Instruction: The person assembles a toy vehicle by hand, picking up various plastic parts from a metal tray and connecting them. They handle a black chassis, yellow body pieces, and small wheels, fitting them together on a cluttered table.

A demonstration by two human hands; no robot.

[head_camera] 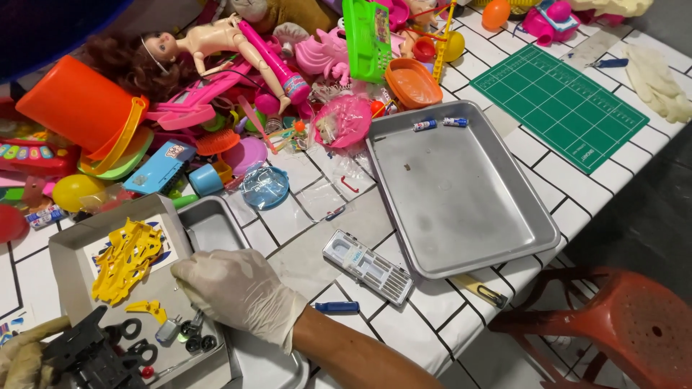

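Obs.: right hand [238,288], in a white glove, lies palm down over the near rim of a shallow grey cardboard box [68,248]. Its fingers are curled together over small loose parts; whether they pinch one, I cannot tell.

Left hand [18,356], in a yellowish glove at the lower left corner, is clamped on the end of a black plastic toy chassis [86,360].

Chassis position: low in the box's near left corner and partly cut off by the frame edge. Its long axis runs roughly left to right, with the free end pointing toward the right hand.

Progress (judgement): the toy looks largely taken apart.
- A yellow openwork plastic shell [128,259] lies separate in the box.
- Black ring-shaped tyres [133,330] and a small metal cylinder [167,331] lie loose beside the chassis.
- The chassis itself appears still in one piece.

Surroundings: a large empty-looking metal tray [461,194] sits well apart on the white tiled table [425,324]. A green cutting mat [562,104] lies beyond the tray.
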